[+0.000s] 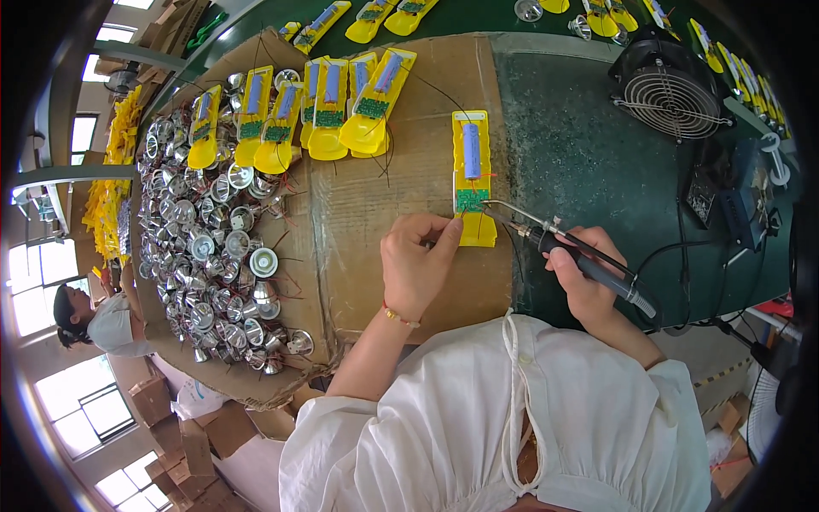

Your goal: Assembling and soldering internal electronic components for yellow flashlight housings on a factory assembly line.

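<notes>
A yellow plastic housing [479,230] lies on the cardboard in front of me, holding a blue cylindrical battery [471,152] and a green circuit board [472,200]. At the board's lower left edge, my left hand [418,256] is closed with thumb and forefinger together. Whatever sits between those fingertips is too small to make out. My right hand [589,269] grips a soldering iron [589,263] with a thin metal feed tube fixed along it. The iron's tip points left and reaches the board's right side, close to the left fingertips.
Many silver reflector cups [205,247] with thin wires are heaped on the left of the cardboard [401,94]. Several similar yellow housings [367,128] lie beyond them. A black fan with a round grille [671,102] stands at far right, near a solder spool [775,158] and black cables [682,247].
</notes>
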### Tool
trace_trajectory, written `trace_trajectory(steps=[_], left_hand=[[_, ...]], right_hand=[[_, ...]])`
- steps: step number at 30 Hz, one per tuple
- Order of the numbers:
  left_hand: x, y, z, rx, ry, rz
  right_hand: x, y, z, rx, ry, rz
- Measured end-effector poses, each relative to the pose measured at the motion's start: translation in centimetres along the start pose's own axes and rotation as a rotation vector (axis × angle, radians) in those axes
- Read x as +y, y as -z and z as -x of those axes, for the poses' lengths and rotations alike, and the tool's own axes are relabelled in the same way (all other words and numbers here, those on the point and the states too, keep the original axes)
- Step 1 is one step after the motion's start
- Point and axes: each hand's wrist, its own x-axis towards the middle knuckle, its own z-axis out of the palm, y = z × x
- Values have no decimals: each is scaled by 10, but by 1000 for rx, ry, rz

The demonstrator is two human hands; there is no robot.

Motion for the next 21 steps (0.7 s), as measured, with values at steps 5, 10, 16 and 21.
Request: trace_trajectory(steps=[5,10,16,21], left_hand=[[-2,0,-2,1,42,-7],[-1,-2,-3,-12,11,-4],[-6,-4,-4,-12,74,2],[-5,-3,-6,-18,99,-8]], right_hand=[[4,-5,-3,33,-17,-30],[3,-7,-6,64,5,-45],[3,-11,-8,30,-65,-60],[7,-12,-9,15,-79,-33]])
